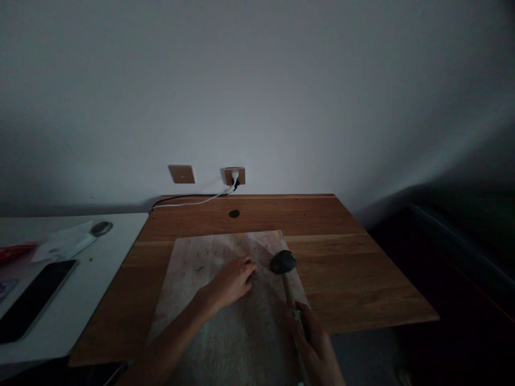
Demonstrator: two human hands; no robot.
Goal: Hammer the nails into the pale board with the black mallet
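My right hand (pixel 314 339) grips the wooden handle of a mallet (pixel 283 262) with a rounded black head. The mallet head is above the right part of a pale, worn wooden board (pixel 201 311). My left hand (pixel 234 279) is over the board, left of the mallet head, with fingers closed in a pinch. What the fingertips hold, if anything, is too small and dark to make out. Beyond that hand, a row of small dark spots (pixel 224 251), nails or holes, crosses the board's far part. A small thin piece (pixel 199 268) lies on its left side.
The board rests on a brown wooden table (pixel 341 268) against a white wall. A plug (pixel 235 177) sits in a wall socket, with cables running left. On the white table (pixel 96 273) at left are a phone (pixel 36 300), crumpled plastic (pixel 66 241) and a round dark object (pixel 101 229).
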